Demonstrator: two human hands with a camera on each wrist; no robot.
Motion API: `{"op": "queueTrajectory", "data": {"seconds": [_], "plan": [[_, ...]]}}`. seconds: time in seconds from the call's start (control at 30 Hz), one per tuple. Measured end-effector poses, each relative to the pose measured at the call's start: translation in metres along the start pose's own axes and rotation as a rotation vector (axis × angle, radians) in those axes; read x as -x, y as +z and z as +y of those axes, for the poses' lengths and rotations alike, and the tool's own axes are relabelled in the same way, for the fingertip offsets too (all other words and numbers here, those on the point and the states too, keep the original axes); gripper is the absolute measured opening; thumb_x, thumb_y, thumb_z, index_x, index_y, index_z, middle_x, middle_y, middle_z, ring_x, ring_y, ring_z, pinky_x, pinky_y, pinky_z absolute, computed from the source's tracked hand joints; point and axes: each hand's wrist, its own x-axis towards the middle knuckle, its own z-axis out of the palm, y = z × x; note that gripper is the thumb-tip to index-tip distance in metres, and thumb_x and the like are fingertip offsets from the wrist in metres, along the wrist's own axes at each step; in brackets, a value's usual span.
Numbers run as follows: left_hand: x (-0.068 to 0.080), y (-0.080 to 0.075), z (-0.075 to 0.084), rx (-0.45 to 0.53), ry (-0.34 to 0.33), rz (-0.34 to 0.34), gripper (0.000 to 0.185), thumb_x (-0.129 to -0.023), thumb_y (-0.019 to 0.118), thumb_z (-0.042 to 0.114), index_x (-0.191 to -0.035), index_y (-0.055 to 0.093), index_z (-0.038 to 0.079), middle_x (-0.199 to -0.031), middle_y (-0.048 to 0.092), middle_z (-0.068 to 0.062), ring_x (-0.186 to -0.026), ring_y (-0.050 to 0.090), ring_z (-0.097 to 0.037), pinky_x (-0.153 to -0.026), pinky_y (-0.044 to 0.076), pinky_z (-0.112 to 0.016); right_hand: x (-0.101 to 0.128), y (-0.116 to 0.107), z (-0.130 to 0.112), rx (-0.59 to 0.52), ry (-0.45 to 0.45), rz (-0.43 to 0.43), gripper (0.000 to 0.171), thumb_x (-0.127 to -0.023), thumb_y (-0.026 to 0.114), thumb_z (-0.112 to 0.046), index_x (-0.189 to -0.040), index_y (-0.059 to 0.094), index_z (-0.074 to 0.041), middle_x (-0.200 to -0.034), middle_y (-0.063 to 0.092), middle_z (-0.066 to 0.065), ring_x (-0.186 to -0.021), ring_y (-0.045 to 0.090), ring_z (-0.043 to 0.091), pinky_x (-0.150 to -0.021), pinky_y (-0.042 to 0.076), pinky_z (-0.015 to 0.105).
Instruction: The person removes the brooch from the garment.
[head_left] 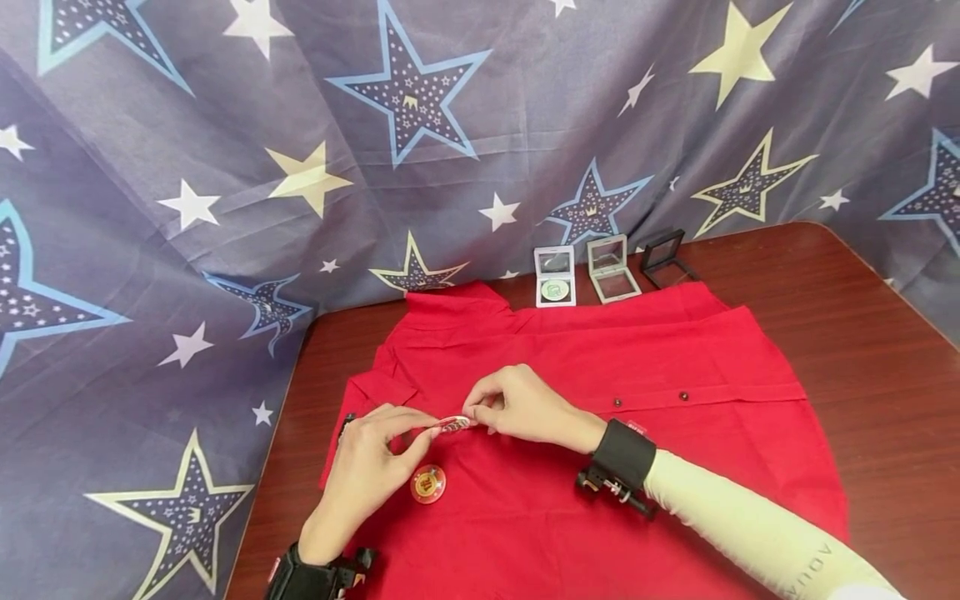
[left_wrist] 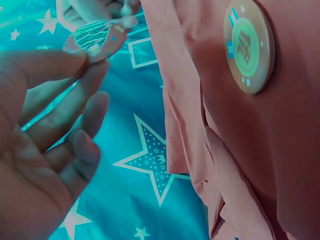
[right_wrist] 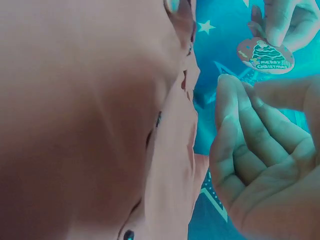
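- Nearest me: a pale sleeve [head_left: 750, 517] on the right forearm, dark letters along it; a black band [head_left: 624, 454] at that wrist with a small device strapped beneath. A second black band [head_left: 303, 575] circles the left wrist.
- Left hand [head_left: 367, 458]: thumb and forefinger pinch one end of a badge; the remaining fingers are loosely bent and spaced apart.
- Right hand [head_left: 532, 408]: thumb and fingertips brought together at the badge's other end, rest of the fingers curled in. Whether they grip its rim, I cannot tell.
- Badge [head_left: 453, 424]: raised between the two hands above the left part of the shirt, tilted, so from the head view it shows as a thin oval. Right wrist view gives its face: a tree above the words MERRY CHRISTMAS.
- Second badge [head_left: 428, 484]: round, red rim, gold centre; lies face up on the shirt, just beside the left thumb.
- Shirt [head_left: 637, 492]: red, spread over the table [head_left: 862, 333], which is reddish brown. Two dark buttons [head_left: 683, 397] show right of the hands.
- Beyond the shirt, three small boxes stand opened in a row: white box [head_left: 555, 263] holding a green-and-white disc [head_left: 555, 290]; grey box [head_left: 617, 285]; black box [head_left: 663, 250].
- Farthest: a grey-blue cloth [head_left: 465, 192] printed with stars, hanging behind the table.
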Motion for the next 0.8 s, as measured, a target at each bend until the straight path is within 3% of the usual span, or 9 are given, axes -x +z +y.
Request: {"op": "queueTrajectory", "data": {"seconds": [0.17,0.33,0.47,0.8], "plan": [[-0.002,0.004,0.004,-0.020,0.093,0.087,0.015,-0.083,0.085,0.017,-0.097,0.082,0.020,-0.096,0.075,0.011,-0.083,0.066,-0.009,-0.065,0.048,-0.021,0.001,-0.005,-0.002,-0.091,0.040,-0.001,0.008,-0.097,0.073,-0.017,-0.093,0.079,-0.021,-0.082,0.076,0.004,-0.063,0.073,0.023,-0.054,0.056,0.032],[-0.005,0.007,0.007,-0.073,0.200,0.174,0.018,-0.080,0.085,0.014,-0.097,0.082,0.018,-0.096,0.075,0.007,-0.079,0.064,-0.010,-0.057,0.048,-0.024,0.002,-0.009,-0.002,-0.174,0.068,-0.005,0.008,-0.097,0.072,-0.017,-0.095,0.080,-0.017,-0.084,0.077,0.006,-0.066,0.073,0.029,-0.058,0.060,0.044],[-0.008,0.009,0.010,-0.120,0.269,0.191,0.017,-0.081,0.082,0.013,-0.098,0.082,0.014,-0.097,0.075,0.003,-0.077,0.063,-0.014,-0.057,0.049,-0.028,0.003,-0.010,-0.002,-0.217,0.090,-0.005,0.008,-0.097,0.072,-0.018,-0.097,0.080,-0.016,-0.085,0.077,0.007,-0.068,0.073,0.035,-0.061,0.060,0.052],[-0.013,0.013,0.018,-0.214,0.451,0.233,0.016,-0.083,0.076,0.007,-0.098,0.080,0.008,-0.097,0.074,-0.003,-0.077,0.064,-0.021,-0.060,0.051,-0.033,0.008,-0.013,-0.001,-0.202,0.160,0.027,0.011,-0.097,0.072,-0.023,-0.093,0.081,-0.018,-0.082,0.076,0.011,-0.068,0.072,0.036,-0.064,0.059,0.053]]}}
